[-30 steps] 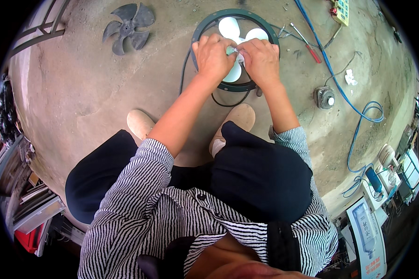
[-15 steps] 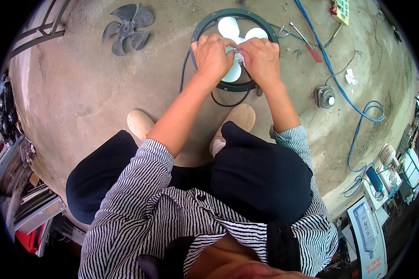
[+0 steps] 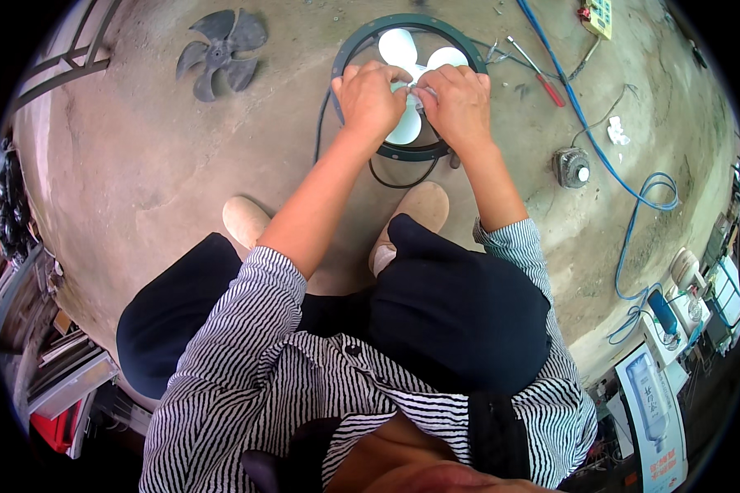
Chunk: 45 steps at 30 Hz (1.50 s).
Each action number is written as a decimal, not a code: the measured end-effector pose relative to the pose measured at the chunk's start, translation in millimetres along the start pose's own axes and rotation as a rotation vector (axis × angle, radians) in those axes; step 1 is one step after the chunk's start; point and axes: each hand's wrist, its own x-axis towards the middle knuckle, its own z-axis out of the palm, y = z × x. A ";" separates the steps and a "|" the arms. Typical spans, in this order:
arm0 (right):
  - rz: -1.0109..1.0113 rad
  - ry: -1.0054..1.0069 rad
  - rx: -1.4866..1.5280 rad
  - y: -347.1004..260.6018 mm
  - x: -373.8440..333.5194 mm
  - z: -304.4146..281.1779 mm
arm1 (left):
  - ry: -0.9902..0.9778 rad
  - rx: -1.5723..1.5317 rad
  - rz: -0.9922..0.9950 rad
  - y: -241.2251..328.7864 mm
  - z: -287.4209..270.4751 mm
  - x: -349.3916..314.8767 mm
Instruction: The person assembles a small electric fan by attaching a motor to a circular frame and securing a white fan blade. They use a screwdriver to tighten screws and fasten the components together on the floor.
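Head-worn fisheye looks down; floor (image 3: 140, 164) well below.

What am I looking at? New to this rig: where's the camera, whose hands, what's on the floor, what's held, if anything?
No robot here: these are a person's bare left hand and right hand. The view looks down from the left one of two head-worn fisheye cameras, so straight edges bend near the rim.

The fingertips meet at the middle of a white fan with a dark ring around it. They seem to pinch something there, but it is too small to make out.

On the concrete floor, a dark five-bladed fan lies to the left; to the right are a red-handled screwdriver, a blue cable and crumpled white paper.
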 end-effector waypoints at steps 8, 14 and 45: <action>-0.018 0.036 0.010 4.6 -1.2 4.2 | 0.012 -0.022 0.003 -0.2 2.6 1.7; -0.041 0.015 0.020 3.9 -2.9 7.6 | -0.047 0.019 -0.033 2.9 -1.9 4.2; -0.039 0.036 0.033 9.0 -3.4 10.0 | -0.072 0.013 -0.042 1.1 -2.2 6.1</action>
